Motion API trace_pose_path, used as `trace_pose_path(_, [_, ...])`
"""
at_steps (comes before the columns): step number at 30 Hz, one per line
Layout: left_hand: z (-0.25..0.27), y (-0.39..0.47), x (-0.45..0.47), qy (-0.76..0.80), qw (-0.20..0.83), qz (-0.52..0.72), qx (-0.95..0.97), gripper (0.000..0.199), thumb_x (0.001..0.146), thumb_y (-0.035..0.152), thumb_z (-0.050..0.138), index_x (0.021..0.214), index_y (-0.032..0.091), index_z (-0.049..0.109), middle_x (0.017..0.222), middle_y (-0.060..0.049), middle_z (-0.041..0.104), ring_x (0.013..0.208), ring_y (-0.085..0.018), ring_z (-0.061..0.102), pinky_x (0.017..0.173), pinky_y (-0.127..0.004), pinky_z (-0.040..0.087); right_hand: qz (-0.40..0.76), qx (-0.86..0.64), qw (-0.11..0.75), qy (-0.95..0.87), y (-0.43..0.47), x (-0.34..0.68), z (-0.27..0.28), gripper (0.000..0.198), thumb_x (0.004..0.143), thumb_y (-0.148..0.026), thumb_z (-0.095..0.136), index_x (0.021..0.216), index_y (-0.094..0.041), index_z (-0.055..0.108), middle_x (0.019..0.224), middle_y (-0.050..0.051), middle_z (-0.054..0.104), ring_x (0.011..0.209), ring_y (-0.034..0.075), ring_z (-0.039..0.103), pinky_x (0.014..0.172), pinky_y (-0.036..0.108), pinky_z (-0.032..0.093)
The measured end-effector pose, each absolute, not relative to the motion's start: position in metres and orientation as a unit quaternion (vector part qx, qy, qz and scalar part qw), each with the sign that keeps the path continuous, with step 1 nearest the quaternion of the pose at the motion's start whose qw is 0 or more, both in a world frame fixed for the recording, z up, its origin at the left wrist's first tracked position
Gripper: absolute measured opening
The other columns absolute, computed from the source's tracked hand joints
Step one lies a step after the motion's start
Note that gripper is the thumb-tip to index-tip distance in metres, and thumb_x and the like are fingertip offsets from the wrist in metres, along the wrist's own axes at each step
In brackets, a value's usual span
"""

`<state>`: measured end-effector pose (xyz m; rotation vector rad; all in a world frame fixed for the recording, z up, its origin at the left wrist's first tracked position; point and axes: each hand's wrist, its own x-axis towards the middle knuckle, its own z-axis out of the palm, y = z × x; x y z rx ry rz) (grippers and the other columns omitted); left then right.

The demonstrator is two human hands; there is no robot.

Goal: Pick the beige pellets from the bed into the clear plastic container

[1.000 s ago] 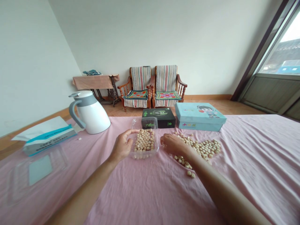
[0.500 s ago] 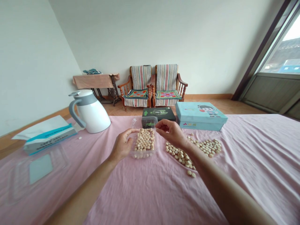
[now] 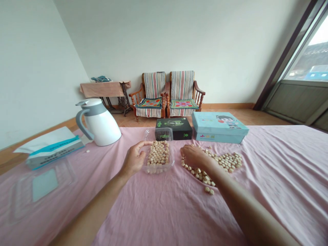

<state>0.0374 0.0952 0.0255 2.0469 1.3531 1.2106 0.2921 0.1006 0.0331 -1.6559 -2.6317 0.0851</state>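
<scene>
A clear plastic container (image 3: 171,164) stands in front of me, filled with small round beige pieces (image 3: 158,153). My left hand (image 3: 133,158) grips its left side, index finger over the rim and thumb lower down against the wall. To the right, a loose pile of the same beige pieces (image 3: 229,161) spreads over the pink cloth. My right hand (image 3: 194,156) is down at the pile's left end, its fingers bent and bunched together. The fingertips are hidden, so whether a piece is between them does not show.
Behind the container sit a black box (image 3: 174,129) and a light blue box (image 3: 219,128). A white jug (image 3: 101,123), a tissue pack (image 3: 55,148) and a clear plastic lid (image 3: 44,186) lie to the left. Two armchairs (image 3: 167,94) stand beyond the table.
My right hand has moved from above the container's right edge down and right to the loose pile. My left hand stays at the container.
</scene>
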Motion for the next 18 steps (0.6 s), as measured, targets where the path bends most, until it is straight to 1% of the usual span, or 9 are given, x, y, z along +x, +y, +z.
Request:
trace_pose_path(2, [0.025, 0.095, 0.037, 0.483, 0.202, 0.433, 0.734, 0.05, 0.064, 0.004, 0.036, 0.104, 0.017, 0.063, 0.113, -0.003, 0.066, 0.112, -0.017, 0.057, 0.105, -0.035, 0.038, 0.019, -0.527, 0.003, -0.85, 0.1, 0.29, 0.029, 0.023, 0.073, -0.009, 0.052, 0.092, -0.012, 0.064, 0.096, 0.014, 0.065, 0.089, 0.022, 0.061, 0.071, 0.028, 0.041])
trace_pose_path(5, [0.024, 0.095, 0.037, 0.482, 0.202, 0.433, 0.734, 0.05, 0.065, 0.004, 0.035, 0.104, 0.017, 0.062, 0.113, -0.003, 0.066, 0.113, -0.017, 0.057, 0.105, -0.035, 0.038, 0.015, -0.527, 0.008, -0.85, 0.102, 0.286, 0.023, 0.019, 0.076, -0.016, 0.053, 0.092, -0.013, 0.064, 0.096, 0.014, 0.064, 0.089, 0.023, 0.061, 0.073, 0.029, 0.041])
trace_pose_path(9, [0.024, 0.096, 0.036, 0.478, 0.203, 0.434, 0.736, 0.05, 0.065, 0.005, 0.036, 0.105, 0.017, 0.063, 0.113, -0.002, 0.066, 0.113, -0.017, 0.057, 0.105, -0.034, 0.038, -0.002, -0.537, 0.015, -0.843, 0.106, 0.283, 0.014, 0.021, 0.078, -0.01, 0.046, 0.09, -0.012, 0.064, 0.093, 0.013, 0.065, 0.088, 0.022, 0.061, 0.07, 0.028, 0.04])
trace_pose_path(12, [0.023, 0.096, 0.036, 0.479, 0.203, 0.435, 0.735, 0.049, 0.065, 0.005, 0.036, 0.105, 0.018, 0.063, 0.112, -0.002, 0.066, 0.113, -0.017, 0.057, 0.104, -0.034, 0.038, 0.008, -0.549, 0.035, -0.835, 0.11, 0.286, 0.015, 0.019, 0.078, -0.01, 0.046, 0.086, -0.013, 0.063, 0.09, 0.012, 0.065, 0.084, 0.02, 0.061, 0.067, 0.026, 0.039])
trace_pose_path(14, [0.023, 0.096, 0.036, 0.481, 0.202, 0.433, 0.734, 0.049, 0.066, 0.005, 0.036, 0.105, 0.018, 0.063, 0.113, -0.002, 0.066, 0.112, -0.017, 0.057, 0.104, -0.034, 0.039, 0.024, -0.562, 0.09, -0.822, 0.111, 0.287, 0.023, 0.017, 0.078, -0.01, 0.047, 0.081, -0.014, 0.063, 0.086, 0.01, 0.065, 0.08, 0.018, 0.061, 0.066, 0.025, 0.039])
trace_pose_path(16, [0.024, 0.096, 0.036, 0.485, 0.203, 0.431, 0.734, 0.05, 0.066, 0.005, 0.036, 0.105, 0.018, 0.063, 0.113, -0.002, 0.065, 0.112, -0.017, 0.057, 0.104, -0.034, 0.039, 0.05, -0.549, 0.19, -0.812, 0.108, 0.286, 0.035, 0.015, 0.079, -0.012, 0.047, 0.08, -0.015, 0.062, 0.082, 0.007, 0.065, 0.075, 0.015, 0.059, 0.066, 0.023, 0.039])
trace_pose_path(18, [0.025, 0.095, 0.037, 0.488, 0.206, 0.429, 0.732, 0.05, 0.065, 0.005, 0.036, 0.105, 0.018, 0.063, 0.113, -0.002, 0.065, 0.112, -0.018, 0.057, 0.104, -0.035, 0.039, 0.105, -0.497, 0.291, -0.811, 0.103, 0.282, 0.048, 0.014, 0.08, -0.016, 0.049, 0.084, -0.016, 0.063, 0.079, 0.003, 0.065, 0.07, 0.011, 0.057, 0.064, 0.021, 0.039])
